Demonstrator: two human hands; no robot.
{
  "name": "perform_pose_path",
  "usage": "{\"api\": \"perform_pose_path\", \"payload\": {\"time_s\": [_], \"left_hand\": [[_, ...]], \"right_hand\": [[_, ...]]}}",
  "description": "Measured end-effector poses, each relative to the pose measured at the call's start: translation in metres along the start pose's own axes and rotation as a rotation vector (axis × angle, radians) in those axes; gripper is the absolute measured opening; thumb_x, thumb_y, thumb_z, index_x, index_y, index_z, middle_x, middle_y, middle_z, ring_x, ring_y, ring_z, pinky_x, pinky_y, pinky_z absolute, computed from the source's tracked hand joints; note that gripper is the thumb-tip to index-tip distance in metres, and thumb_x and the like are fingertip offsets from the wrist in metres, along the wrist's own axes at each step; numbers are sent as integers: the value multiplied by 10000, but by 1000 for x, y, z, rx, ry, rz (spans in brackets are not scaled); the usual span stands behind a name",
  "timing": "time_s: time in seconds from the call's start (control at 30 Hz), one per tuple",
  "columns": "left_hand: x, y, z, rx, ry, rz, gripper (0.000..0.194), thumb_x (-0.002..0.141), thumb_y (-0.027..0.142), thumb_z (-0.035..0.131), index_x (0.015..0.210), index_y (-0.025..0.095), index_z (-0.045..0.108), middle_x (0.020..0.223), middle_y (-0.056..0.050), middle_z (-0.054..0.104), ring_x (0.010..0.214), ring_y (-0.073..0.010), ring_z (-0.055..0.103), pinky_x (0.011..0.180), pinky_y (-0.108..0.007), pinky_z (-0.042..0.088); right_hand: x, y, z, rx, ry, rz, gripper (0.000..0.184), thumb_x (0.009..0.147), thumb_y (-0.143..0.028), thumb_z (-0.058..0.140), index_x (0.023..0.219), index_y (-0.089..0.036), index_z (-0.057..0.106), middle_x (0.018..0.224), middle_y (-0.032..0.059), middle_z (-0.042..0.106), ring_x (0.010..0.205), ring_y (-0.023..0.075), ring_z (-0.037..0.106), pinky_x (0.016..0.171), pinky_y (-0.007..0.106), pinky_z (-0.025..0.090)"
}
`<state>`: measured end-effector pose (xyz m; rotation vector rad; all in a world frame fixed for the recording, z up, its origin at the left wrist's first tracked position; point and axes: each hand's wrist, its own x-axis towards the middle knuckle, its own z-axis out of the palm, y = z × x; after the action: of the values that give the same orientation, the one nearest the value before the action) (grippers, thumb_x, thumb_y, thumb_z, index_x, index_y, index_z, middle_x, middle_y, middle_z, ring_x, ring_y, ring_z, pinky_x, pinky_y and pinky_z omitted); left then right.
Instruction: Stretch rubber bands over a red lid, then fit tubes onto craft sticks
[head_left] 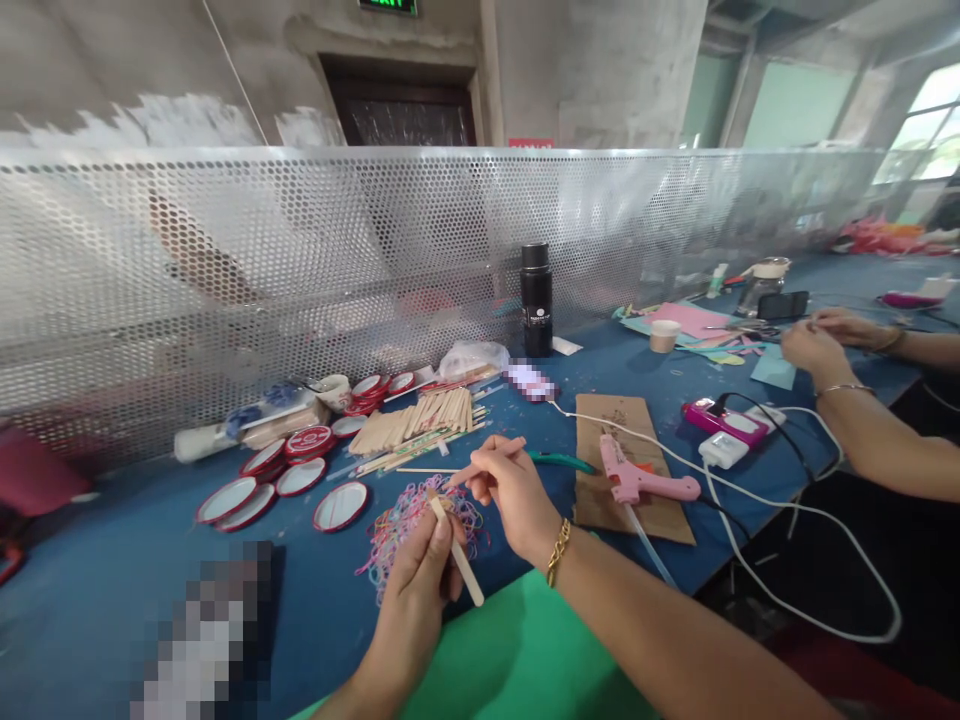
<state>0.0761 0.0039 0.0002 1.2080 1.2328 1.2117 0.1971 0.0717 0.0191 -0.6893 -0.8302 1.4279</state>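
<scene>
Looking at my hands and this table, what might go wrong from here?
The pen-like tool in the right hand points close to the left hand, so a slip might catch its fingers. The strands lie loose around the left hand and could snag on the stick. The glue gun lies near the right forearm; if hot, it might burn.
</scene>
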Motion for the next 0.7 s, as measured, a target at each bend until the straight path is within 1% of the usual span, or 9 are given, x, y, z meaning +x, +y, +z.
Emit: {"api": "perform_pose_path", "payload": {"time_s": [0.17, 0.4, 0.5, 0.6, 0.7], "left_hand": [[-2, 1, 0, -5, -31, 14, 568, 787, 748, 657, 705, 190, 593, 499, 69, 454, 457, -93, 374, 449, -211, 301], [-3, 5, 2, 1, -47, 17, 540, 816, 737, 621, 744, 205, 566, 483, 77, 461, 439, -98, 362, 432, -218, 274], [-4, 6, 4, 12, -53, 24, 518, 841, 713, 605, 742, 207, 557, 482, 78, 459, 439, -97, 355, 434, -218, 265], [-5, 8, 5, 27, -90, 18, 515, 850, 708, 592, 731, 209, 546, 470, 79, 448, 430, -96, 347, 435, -221, 259], [-5, 7, 6, 31, -116, 14, 514, 861, 700, 584, 720, 208, 542, 471, 75, 442, 432, -96, 349, 438, -222, 261]], "right_hand": [[1, 0, 0, 24, -2, 27, 239, 671, -354, 666, 568, -218, 499, 445, -39, 553, 428, 90, 445, 447, 216, 331], [1, 2, -3, 40, -14, 44, 270, 676, -352, 687, 558, -218, 484, 442, -52, 530, 445, 87, 434, 466, 216, 336], [0, 1, -3, 30, -21, 46, 268, 686, -354, 695, 565, -215, 501, 452, -42, 546, 456, 97, 440, 467, 222, 335], [-1, 0, -3, 23, -11, 31, 258, 699, -357, 698, 570, -208, 531, 483, -25, 577, 483, 105, 460, 479, 226, 341], [-1, -1, -3, 28, 7, 12, 266, 704, -357, 689, 559, -214, 518, 495, -18, 589, 488, 107, 452, 487, 234, 349]]}}
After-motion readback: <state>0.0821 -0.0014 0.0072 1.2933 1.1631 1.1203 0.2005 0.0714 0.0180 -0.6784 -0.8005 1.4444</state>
